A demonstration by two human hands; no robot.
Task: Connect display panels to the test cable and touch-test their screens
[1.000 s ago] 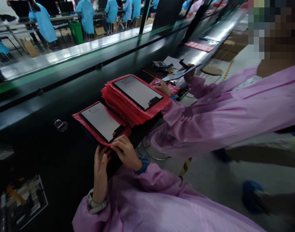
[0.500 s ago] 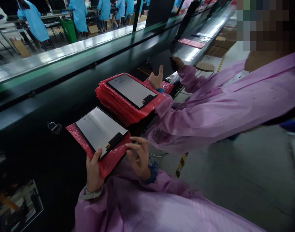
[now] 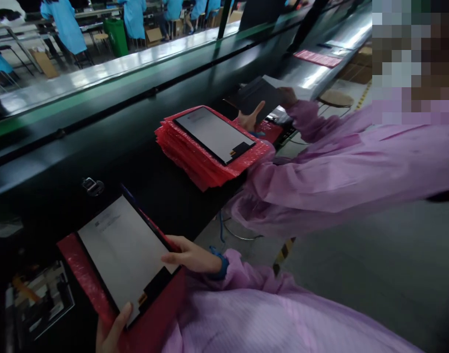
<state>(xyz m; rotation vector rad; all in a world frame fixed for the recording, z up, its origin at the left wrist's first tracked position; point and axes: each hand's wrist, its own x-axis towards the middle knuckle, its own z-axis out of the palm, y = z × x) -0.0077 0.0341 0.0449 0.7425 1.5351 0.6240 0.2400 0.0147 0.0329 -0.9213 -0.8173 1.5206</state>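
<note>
Both my hands grip a flat display panel point(image 3: 124, 250) together with the red bubble-wrap bag point(image 3: 82, 274) under it. The panel's back is whitish, with a black strip and a small gold connector at its near end. My left hand point(image 3: 114, 331) holds the near left corner, thumb on top; its other fingers are mostly hidden below. My right hand point(image 3: 191, 255) clasps the right edge, thumb over the panel. Beyond lies a stack of red bubble-wrap bags point(image 3: 187, 164) with a similar panel point(image 3: 215, 135) on top.
At right, a co-worker in a pink smock point(image 3: 320, 181) holds a dark flat panel point(image 3: 259, 98). A small metallic object point(image 3: 92, 187) lies on the black work surface point(image 3: 150, 186). An open device point(image 3: 43, 299) sits at lower left. Across the line, people wear blue smocks.
My hands have brought the panel and red bag down and left, away from the stack. My right hand has gone from raised, loose fingers to gripping the panel's right edge.
</note>
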